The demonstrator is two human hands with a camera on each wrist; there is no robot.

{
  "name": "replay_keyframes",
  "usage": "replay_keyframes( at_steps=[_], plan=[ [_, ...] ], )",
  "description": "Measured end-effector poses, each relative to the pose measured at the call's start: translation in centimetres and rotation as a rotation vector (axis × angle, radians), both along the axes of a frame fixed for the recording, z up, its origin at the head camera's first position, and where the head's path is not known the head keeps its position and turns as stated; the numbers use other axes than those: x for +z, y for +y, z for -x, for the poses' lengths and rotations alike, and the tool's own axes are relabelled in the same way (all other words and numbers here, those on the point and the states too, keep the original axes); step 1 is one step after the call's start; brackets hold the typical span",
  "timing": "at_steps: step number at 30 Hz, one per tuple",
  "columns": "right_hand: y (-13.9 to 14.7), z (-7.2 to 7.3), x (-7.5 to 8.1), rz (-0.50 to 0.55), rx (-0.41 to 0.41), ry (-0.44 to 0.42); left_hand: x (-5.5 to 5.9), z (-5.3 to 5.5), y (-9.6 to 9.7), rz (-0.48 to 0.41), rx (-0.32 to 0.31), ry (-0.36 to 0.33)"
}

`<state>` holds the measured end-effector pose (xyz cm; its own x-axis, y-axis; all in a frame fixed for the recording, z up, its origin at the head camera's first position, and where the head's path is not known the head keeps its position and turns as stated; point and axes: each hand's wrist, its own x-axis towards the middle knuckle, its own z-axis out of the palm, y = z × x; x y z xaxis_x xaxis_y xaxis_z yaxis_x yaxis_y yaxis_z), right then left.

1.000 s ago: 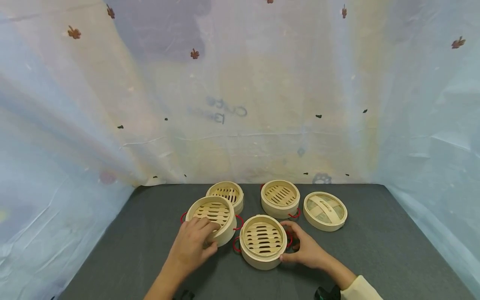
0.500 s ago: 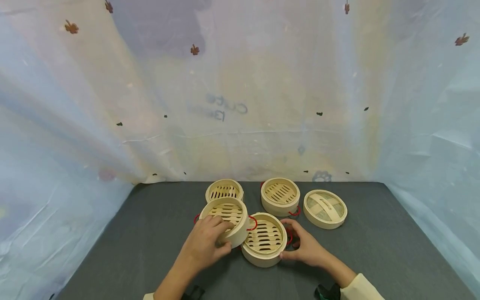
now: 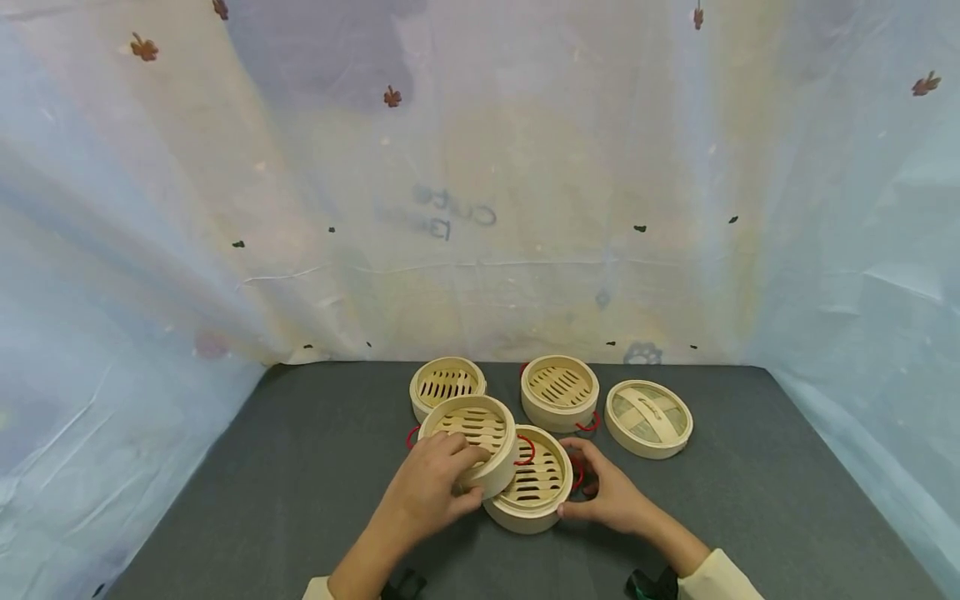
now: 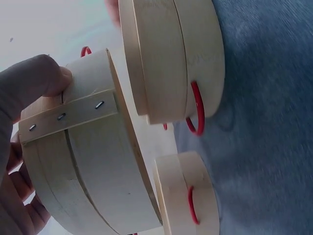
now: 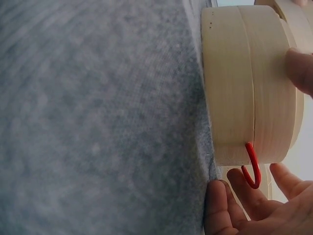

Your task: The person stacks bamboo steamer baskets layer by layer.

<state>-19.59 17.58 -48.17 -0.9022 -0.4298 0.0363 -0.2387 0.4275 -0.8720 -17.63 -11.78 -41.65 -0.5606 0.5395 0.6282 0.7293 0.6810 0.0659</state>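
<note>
My left hand (image 3: 431,483) grips a bamboo steamer basket (image 3: 480,425) with a slatted floor and red side handles. Its thumb lies across the outer wall of this basket (image 4: 102,161) in the left wrist view. The held basket is raised and tilted, covering the left part of a second bamboo steamer basket (image 3: 525,521) in the head view. That second basket stands on the dark table, and my right hand (image 3: 611,496) holds its right side, thumb at the front rim and fingers around the red handle. In the right wrist view the basket's wall (image 5: 230,88) shows close up.
Behind stand a bamboo basket (image 3: 448,383) at the back left and another basket (image 3: 558,396) with red handles. To their right lies a round steamer lid (image 3: 649,419) with a strap handle. A patterned curtain (image 3: 480,183) rises behind the dark table (image 3: 750,500).
My left hand has carried its basket to the right, from beside the front basket to overlapping its left part. The right hand stays at the front basket.
</note>
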Motion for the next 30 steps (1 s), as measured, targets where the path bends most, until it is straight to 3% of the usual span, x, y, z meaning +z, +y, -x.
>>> replay_keyframes(
  at_steps=[7,17,30],
  plan=[
    [0.0,0.0,0.0,0.002,-0.001,0.007,0.2,0.0,1.4,0.002,-0.006,-0.002],
    [0.1,0.0,-0.1,0.006,0.001,-0.007,0.4,0.1,3.1,0.028,-0.018,-0.074],
    [0.2,-0.1,0.1,-0.011,0.005,0.015,0.6,0.0,5.6,0.061,-0.066,-0.116]
  ],
)
